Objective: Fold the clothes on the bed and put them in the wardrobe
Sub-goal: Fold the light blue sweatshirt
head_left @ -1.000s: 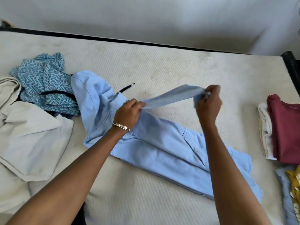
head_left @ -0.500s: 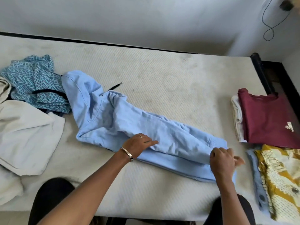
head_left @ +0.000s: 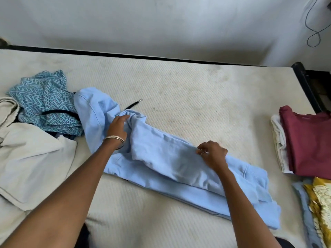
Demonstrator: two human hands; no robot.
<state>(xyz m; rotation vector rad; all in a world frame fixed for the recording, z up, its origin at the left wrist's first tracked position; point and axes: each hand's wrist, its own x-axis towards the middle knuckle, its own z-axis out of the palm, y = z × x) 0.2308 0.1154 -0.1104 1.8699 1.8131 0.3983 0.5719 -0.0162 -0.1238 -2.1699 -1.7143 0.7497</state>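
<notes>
A light blue hoodie [head_left: 161,158] lies lengthwise across the white mattress [head_left: 179,97], its sleeve folded over the body and its hood at the left. My left hand [head_left: 117,127] rests on the bunched fabric near the shoulder, fingers fairly straight. Over the middle of the folded sleeve my right hand [head_left: 213,154] has its fingers curled and pinches the cloth. A black drawstring [head_left: 133,105] pokes out beyond the hoodie.
Unfolded clothes lie at the left: a blue zigzag-patterned garment [head_left: 44,104] and a cream garment [head_left: 30,158]. Folded piles sit at the right: a maroon shirt [head_left: 308,140] over white cloth, and a yellow patterned piece [head_left: 320,208]. A black bed frame [head_left: 306,83] edges the mattress.
The sleeve held up between both hands was laid down along the hoodie's body. My left hand moved up to the shoulder and my right hand came back to the middle of the sleeve.
</notes>
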